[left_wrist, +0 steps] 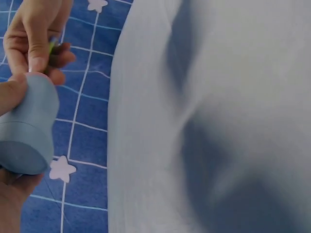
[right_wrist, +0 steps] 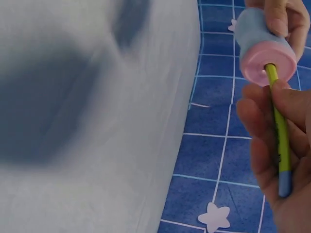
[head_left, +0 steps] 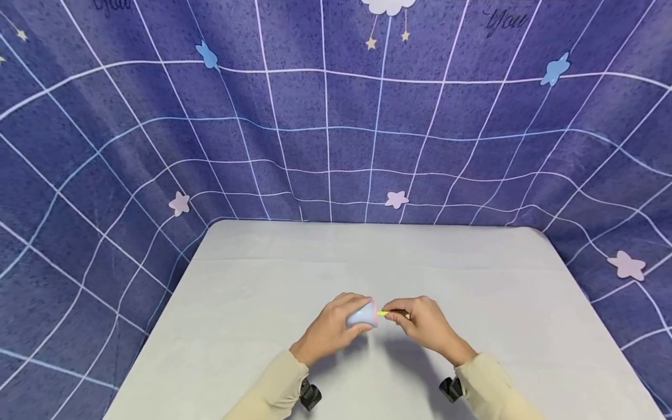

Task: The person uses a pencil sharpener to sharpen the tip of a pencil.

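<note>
A: Seen from the head camera, with twelve o'clock at the far edge of the white-covered table [head_left: 252,274], what does the left hand [head_left: 331,326] hold?

B: A blue container [head_left: 359,317], clasped with fingers along its twelve o'clock side and the thumb at six. It lies sideways in the grasp, its pink end [head_left: 375,313] turned toward three o'clock.

A: And the right hand [head_left: 422,324]?

B: At three o'clock from the container, it pinches a yellow-green pencil [right_wrist: 281,131] between thumb and fingers, just beside the pink end.

A: How does the pencil sit in that pinch?

B: It runs beneath the thumb. In the right wrist view, its twelve o'clock end reaches into the hole [right_wrist: 268,68] in the pink end; its blue butt [right_wrist: 285,184] points to six, past the thumb and along the palm. How deep the pencil goes cannot be seen.

A: The setting?

B: Both objects are held above the table, where shadows [head_left: 415,359] fall. Cream sleeves [head_left: 496,385] enter from seven and five o'clock, a black device [head_left: 450,389] at each wrist. At twelve hangs a purple-blue curtain [head_left: 346,146] with pale gridlines and stars.
</note>
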`<state>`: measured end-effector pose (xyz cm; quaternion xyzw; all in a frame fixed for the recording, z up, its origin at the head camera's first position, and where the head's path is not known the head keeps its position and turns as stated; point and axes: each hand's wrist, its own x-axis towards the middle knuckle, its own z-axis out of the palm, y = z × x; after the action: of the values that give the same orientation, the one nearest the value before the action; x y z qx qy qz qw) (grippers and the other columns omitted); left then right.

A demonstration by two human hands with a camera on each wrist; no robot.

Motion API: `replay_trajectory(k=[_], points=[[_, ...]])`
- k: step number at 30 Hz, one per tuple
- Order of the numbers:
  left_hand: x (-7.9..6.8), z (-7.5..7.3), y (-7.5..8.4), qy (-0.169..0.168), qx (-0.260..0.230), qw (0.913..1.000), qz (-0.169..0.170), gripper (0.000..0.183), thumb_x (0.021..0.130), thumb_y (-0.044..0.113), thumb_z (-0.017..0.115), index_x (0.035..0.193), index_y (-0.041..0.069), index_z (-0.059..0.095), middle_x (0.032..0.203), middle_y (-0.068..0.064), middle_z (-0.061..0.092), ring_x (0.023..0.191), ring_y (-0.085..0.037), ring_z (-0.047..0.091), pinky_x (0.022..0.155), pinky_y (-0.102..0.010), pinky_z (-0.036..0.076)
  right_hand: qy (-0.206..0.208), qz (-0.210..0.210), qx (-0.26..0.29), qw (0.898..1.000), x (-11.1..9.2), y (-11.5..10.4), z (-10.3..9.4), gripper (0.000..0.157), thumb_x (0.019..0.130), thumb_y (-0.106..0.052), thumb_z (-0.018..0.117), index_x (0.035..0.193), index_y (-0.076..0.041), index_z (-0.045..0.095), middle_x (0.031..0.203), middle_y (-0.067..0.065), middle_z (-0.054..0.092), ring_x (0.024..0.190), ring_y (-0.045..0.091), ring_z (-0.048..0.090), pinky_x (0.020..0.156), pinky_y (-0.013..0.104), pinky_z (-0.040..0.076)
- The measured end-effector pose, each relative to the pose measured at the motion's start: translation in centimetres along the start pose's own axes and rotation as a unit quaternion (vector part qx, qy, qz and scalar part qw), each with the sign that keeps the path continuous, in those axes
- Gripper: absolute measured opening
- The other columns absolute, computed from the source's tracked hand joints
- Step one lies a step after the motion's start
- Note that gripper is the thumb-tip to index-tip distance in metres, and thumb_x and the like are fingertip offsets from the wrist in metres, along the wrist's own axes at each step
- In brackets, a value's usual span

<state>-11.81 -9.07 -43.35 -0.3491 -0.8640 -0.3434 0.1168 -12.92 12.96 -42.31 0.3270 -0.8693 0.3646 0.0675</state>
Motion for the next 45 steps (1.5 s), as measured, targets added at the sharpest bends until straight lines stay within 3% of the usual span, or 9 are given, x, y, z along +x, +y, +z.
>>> replay_trajectory(k=[5,11,14,21,23,27,33,38,45], points=[[0.5,-1.0,0.1,-0.015,-0.024,0.9993,-0.023,0.041,0.082,0.024,0.065,0.116,0.004,0.057,0.109,-0.003,0.06,0.094,-0.011,0.055,0.075,-0.023,0.047,0.049,-0.094,-0.093,0.99,0.2,-0.1,0.2,0.015,0.076,-0.012,0.07,0.09,-0.015,0.069,0.083,-0.006,0.068,0.06,-0.001,0.057,0.052,0.015,0.045],[1.9,-3.1,0.3,-0.071,-0.11,0.9846,-0.116,0.034,0.086,0.022,0.059,0.116,0.005,0.059,0.107,-0.005,0.063,0.085,-0.01,0.056,0.073,-0.024,0.046,0.141,-0.207,-0.191,0.949,0.3,-0.3,0.4,0.016,0.086,-0.011,0.058,0.099,-0.01,0.067,0.087,-0.001,0.068,0.072,0.012,0.064,0.059,0.026,0.051],[2.4,-3.9,0.1,-0.111,-0.186,0.9602,-0.176,0.032,0.087,0.028,0.058,0.112,0.008,0.062,0.105,-0.005,0.063,0.081,-0.01,0.056,0.069,-0.024,0.047,0.189,-0.247,-0.215,0.926,0.4,-0.4,0.4,0.026,0.095,-0.012,0.042,0.099,-0.008,0.068,0.09,0.001,0.068,0.072,0.015,0.064,0.062,0.027,0.051],[2.3,-4.8,-0.6,-0.172,-0.392,0.8599,-0.279,0.035,0.088,0.023,0.056,0.106,-0.008,0.061,0.084,-0.004,0.063,0.071,-0.009,0.057,0.062,-0.023,0.046,0.246,-0.323,-0.228,0.885,0.7,-0.7,0.5,0.025,0.092,-0.005,0.045,0.099,-0.006,0.069,0.09,0.005,0.068,0.079,0.018,0.064,0.069,0.03,0.05],[2.3,-4.9,-0.5,-0.172,-0.408,0.8505,-0.284,0.035,0.087,0.02,0.058,0.104,-0.01,0.061,0.082,-0.004,0.063,0.071,-0.01,0.057,0.061,-0.023,0.046,0.249,-0.331,-0.227,0.881,0.8,-0.7,0.5,0.024,0.092,-0.005,0.045,0.098,-0.005,0.069,0.089,0.005,0.068,0.078,0.018,0.064,0.069,0.03,0.05],[2.8,-5.3,0.0,-0.152,-0.353,0.8851,-0.263,0.031,0.083,0.02,0.063,0.103,-0.004,0.065,0.087,-0.007,0.066,0.073,-0.01,0.058,0.063,-0.023,0.047,0.241,-0.327,-0.212,0.889,1.0,-0.6,0.3,0.025,0.091,-0.002,0.045,0.097,-0.006,0.069,0.088,0.003,0.068,0.074,0.016,0.064,0.064,0.027,0.051],[4.3,-5.3,0.8,-0.089,-0.142,0.9749,-0.147,0.035,0.074,0.02,0.073,0.105,0.006,0.066,0.097,-0.003,0.065,0.081,-0.01,0.058,0.07,-0.024,0.048,0.055,-0.124,0.045,0.99,1.7,-0.5,-0.8,0.016,0.083,-0.005,0.06,0.097,-0.001,0.068,0.083,0.008,0.069,0.058,0.008,0.06,0.049,0.018,0.048],[4.0,-4.4,1.2,-0.026,-0.033,0.9983,-0.04,0.043,0.07,0.018,0.076,0.108,0.004,0.064,0.104,-0.004,0.063,0.095,-0.013,0.057,0.079,-0.026,0.048,-0.1,0.097,0.238,0.961,3.0,-0.5,-2.9,0.017,0.085,-0.004,0.058,0.099,0.001,0.066,0.079,0.015,0.068,0.048,0.01,0.055,0.035,0.024,0.041],[3.0,-3.6,1.3,0.013,0.013,0.9997,-0.013,0.042,0.07,0.021,0.076,0.107,0.005,0.064,0.104,-0.004,0.063,0.097,-0.014,0.057,0.078,-0.025,0.049,-0.14,0.104,0.208,0.962,3.6,-0.3,-3.4,0.014,0.085,-0.008,0.059,0.096,-0.005,0.068,0.081,0.008,0.068,0.059,0.014,0.061,0.047,0.028,0.049]])
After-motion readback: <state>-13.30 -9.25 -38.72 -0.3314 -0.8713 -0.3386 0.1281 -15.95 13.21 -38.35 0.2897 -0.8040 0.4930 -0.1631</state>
